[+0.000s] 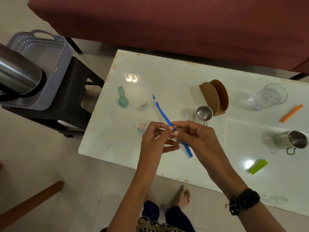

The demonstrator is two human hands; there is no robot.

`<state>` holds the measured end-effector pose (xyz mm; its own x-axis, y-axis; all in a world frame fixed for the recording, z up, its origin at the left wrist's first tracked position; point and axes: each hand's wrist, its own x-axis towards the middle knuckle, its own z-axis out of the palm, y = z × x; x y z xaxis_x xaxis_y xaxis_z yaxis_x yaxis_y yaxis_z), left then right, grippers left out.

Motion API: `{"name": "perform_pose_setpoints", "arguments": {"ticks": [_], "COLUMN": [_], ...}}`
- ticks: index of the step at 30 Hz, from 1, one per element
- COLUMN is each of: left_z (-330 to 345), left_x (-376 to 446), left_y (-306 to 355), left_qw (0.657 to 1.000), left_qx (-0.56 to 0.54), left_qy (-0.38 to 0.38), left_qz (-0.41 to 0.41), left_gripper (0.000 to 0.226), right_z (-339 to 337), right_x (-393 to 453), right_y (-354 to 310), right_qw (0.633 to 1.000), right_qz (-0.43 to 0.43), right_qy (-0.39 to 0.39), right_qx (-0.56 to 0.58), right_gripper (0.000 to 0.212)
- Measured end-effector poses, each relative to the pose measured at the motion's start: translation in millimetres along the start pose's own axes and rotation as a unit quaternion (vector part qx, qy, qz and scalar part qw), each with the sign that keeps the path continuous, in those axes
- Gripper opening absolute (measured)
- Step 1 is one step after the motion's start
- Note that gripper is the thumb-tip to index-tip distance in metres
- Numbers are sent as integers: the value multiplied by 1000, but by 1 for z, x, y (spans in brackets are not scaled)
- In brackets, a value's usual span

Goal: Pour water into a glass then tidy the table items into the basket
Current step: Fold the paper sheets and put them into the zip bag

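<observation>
Both hands hold a blue toothbrush in a clear sleeve (161, 112) above the white table (167, 72). My right hand (195, 138) pinches its handle near the middle. My left hand (155, 139) touches the same spot from the left, fingers curled on the wrapper. A grey plastic basket (55, 52) stands on a dark stool at the left. A steel bottle (18, 76) lies in it. A clear glass (267, 97) stands at the table's right.
On the table lie a green scoop (122, 97), a small white tube (143, 106), a small bottle (142, 127), a brown holder (215, 96), two steel cups (204, 113) (294, 141), an orange clip (291, 113) and a green clip (257, 166). A red sofa (167, 22) is behind.
</observation>
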<state>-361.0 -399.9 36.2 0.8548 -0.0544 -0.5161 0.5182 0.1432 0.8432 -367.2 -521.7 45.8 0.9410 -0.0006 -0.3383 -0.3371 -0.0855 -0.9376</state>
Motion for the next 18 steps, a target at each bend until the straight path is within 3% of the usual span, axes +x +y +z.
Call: {"name": "perform_pose_setpoints", "arguments": {"ticks": [4,8,14,18], "left_z": [-13,-22,-21,-16], "left_x": [2,3,7,8], "left_y": [0,-3,-10,-13], "left_qw": [998,999,998,999], "left_qx": [-52,-37,-56,1], "left_qy": [25,26,8,51], "left_qz": [-26,-26,-39,-5], "left_gripper": [10,11,8,17], "right_z": [11,19,15,10], "right_x": [1,1,6,1], "right_y": [-1,1,4,1], "right_qw": [999,997,998,979], "right_qz": [21,38,37,-40], "right_qy": [-30,-51,5,71], "right_qx": [27,48,-49,-189], "right_gripper": [29,20,20,26]}}
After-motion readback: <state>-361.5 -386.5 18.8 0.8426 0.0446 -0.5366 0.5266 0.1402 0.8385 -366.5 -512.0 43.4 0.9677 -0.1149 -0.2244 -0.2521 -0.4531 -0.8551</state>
